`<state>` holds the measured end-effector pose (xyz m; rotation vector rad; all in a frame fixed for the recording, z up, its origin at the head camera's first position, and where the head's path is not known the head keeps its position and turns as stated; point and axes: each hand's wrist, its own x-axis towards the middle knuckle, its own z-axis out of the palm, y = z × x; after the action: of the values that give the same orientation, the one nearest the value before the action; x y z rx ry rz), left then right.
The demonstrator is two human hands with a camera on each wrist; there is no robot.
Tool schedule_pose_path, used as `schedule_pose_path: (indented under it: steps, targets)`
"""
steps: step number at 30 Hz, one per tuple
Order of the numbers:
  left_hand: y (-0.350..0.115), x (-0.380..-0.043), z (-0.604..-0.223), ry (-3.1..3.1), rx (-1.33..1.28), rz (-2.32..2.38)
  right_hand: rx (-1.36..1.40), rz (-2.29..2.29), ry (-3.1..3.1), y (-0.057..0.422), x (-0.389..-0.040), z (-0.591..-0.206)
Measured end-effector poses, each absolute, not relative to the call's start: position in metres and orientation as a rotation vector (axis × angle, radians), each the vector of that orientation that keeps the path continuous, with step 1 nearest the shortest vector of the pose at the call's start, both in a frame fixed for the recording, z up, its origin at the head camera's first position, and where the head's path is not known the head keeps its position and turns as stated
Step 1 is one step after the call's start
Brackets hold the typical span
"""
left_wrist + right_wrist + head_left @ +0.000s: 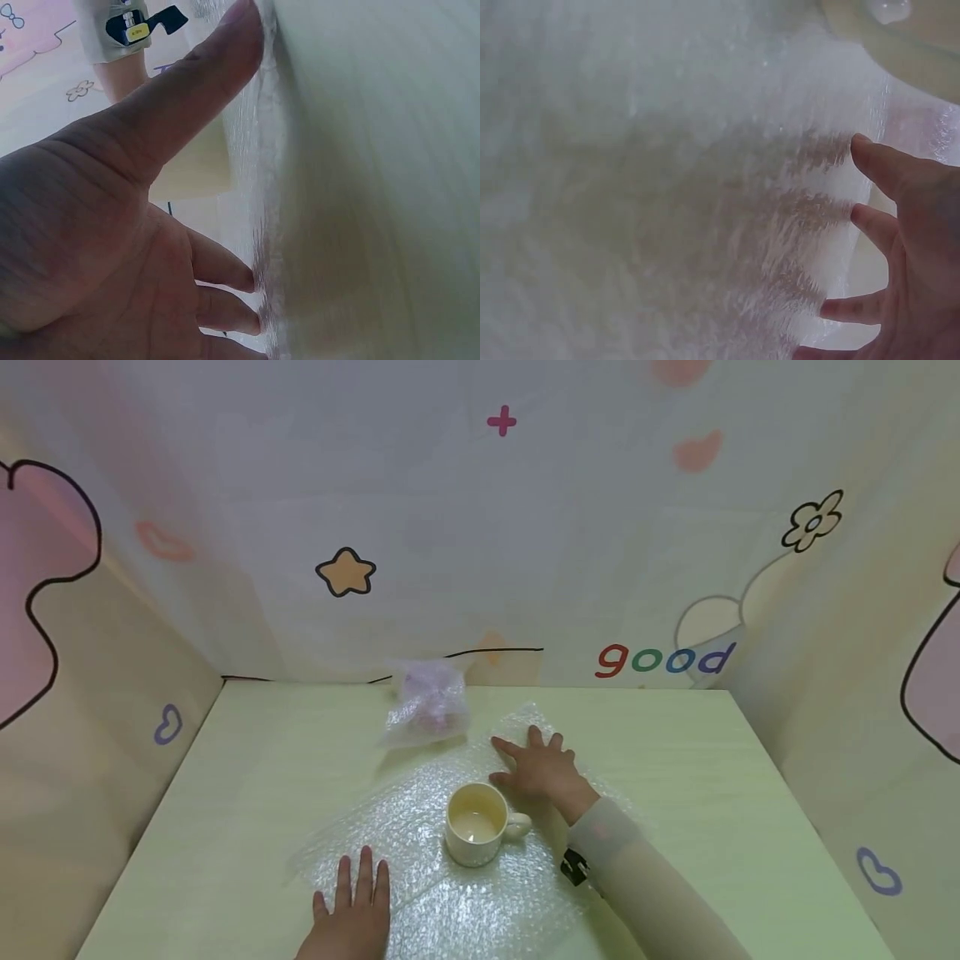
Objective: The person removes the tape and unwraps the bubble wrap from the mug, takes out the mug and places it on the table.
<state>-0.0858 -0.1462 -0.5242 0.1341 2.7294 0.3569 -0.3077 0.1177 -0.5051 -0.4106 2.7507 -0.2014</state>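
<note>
Since a cream mug (472,835) pins the bubble wrap (431,868) mid-sheet in the head view, I'd guess the spread left hand (349,910) and right hand (542,770) are holding it flat. Left wrist cam: straight fingers (229,307) touching the wrap; right wrist: splayed ones, mug nearby.

A mug (463,850) stands between the hands (351,917) (542,770), with passage along the table's left (240,760).

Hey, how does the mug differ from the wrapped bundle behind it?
The mug is cream and uncovered; the wrapped bundle looks pinkish through clear wrapping. The mug stands on the bubble-wrap sheet; the wrapped bundle sits farther back, beyond it. Neither is held.
</note>
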Motion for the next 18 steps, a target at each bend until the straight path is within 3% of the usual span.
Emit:
schedule_pose_path:
  steps: [18]
  targets:
    - [-0.164, -0.1, -0.517, 2.698, 0.246, 0.371, -0.341, -0.181, 2.766, 0.123, -0.302, -0.497]
